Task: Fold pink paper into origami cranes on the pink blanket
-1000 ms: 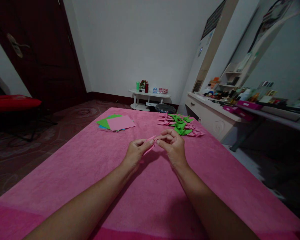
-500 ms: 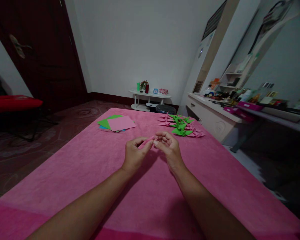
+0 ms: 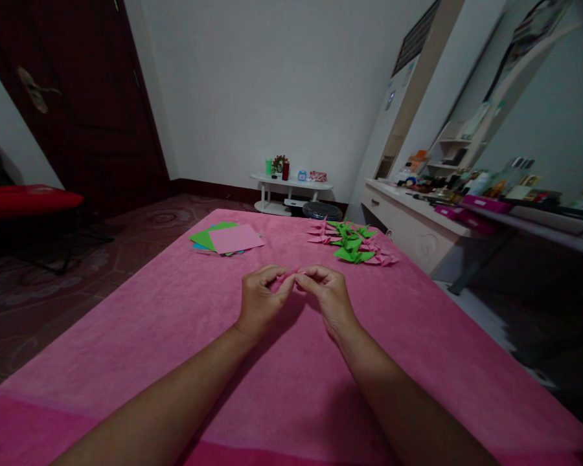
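Note:
Between my fingertips is a small folded piece of pink origami paper [image 3: 295,272], mostly hidden by the fingers. My left hand [image 3: 264,298] pinches it from the left, thumb and index finger closed on it. From the other side my right hand [image 3: 328,294] grips its right end, thumb against curled fingers. The two thumbs nearly meet over the pink cloth. Beyond my right hand lie several folded paper cranes [image 3: 352,248] in green and pink. A stack of square paper sheets [image 3: 237,239], pink on top with green and blue below, lies beyond my left hand.
A pink cloth [image 3: 140,336] covers the table under my arms. On the right stands a dressing table [image 3: 412,220] crowded with bottles and boxes. A small white stand [image 3: 291,184] is by the far wall; a red seat [image 3: 29,200] is on the left.
My right fingers have curled in closer and shifted slightly left, closing on the folded pink paper. My left hand has barely moved. The cranes and the sheets stay where they were.

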The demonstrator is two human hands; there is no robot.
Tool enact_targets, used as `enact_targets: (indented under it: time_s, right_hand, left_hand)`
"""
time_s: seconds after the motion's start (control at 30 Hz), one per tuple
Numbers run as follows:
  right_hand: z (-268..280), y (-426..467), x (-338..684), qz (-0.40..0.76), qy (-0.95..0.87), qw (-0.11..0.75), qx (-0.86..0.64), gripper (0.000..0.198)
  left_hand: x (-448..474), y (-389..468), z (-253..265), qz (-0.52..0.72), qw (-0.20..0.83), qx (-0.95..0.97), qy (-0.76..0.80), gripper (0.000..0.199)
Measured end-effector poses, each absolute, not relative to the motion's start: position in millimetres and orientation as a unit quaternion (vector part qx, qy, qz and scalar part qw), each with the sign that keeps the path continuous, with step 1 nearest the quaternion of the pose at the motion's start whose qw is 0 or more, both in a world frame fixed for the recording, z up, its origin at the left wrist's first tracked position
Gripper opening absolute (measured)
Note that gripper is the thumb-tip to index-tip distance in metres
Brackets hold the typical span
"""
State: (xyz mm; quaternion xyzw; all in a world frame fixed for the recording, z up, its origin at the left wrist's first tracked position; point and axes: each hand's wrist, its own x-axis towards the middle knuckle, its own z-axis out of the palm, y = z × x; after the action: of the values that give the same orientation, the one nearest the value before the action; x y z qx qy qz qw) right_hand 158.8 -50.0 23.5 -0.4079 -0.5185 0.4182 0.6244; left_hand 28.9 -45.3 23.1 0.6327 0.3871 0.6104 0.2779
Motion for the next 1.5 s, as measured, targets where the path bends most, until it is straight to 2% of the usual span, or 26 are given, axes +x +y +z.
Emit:
enact_targets:
  time_s: [0.1, 0.23, 0.6, 0.73, 0.9, 1.03, 1.3, 1.5]
  right_hand:
    - [20.9, -50.7, 158.4, 0.391, -0.522, 0.642, -0.404, 0.011]
    - [18.2, -54.0, 156.5, 0.352, -0.511, 0.666, -0.414, 0.01]
    - [14.3, -58.2, 152.0, 0.286, -0.488, 0.698, -0.44, 0.024]
    - [11.4, -55.0, 152.9, 0.283, -0.48, 0.699, -0.448, 0.038]
    - [20.2, -58.4, 152.9, 0.316, -0.505, 0.679, -0.429, 0.026]
    - [23.6, -59.1, 151.2, 0.299, -0.517, 0.67, -0.44, 0.019]
    - [27.7, -57.3, 154.5, 0.229, -0.512, 0.68, -0.472, 0.02]
    - [23.9, -44.2, 170.3, 0.257, -0.468, 0.708, -0.462, 0.023]
  left_hand:
    - [31.4, -45.8, 23.1, 0.611, 0.28, 0.633, 0.385, 0.013]
    - [35.8, -45.9, 23.2, 0.599, 0.35, 0.615, 0.374, 0.015]
    - [42.3, -45.3, 19.0, 0.564, 0.488, 0.564, 0.354, 0.026]
    - [42.0, -46.6, 19.0, 0.553, 0.498, 0.577, 0.337, 0.027]
    - [40.2, -43.2, 18.0, 0.563, 0.466, 0.586, 0.35, 0.024]
    - [40.1, -41.5, 16.0, 0.558, 0.46, 0.598, 0.346, 0.025]
    - [39.6, -40.7, 15.3, 0.539, 0.48, 0.599, 0.348, 0.03]
    - [36.4, -36.2, 13.9, 0.455, 0.546, 0.609, 0.354, 0.035]
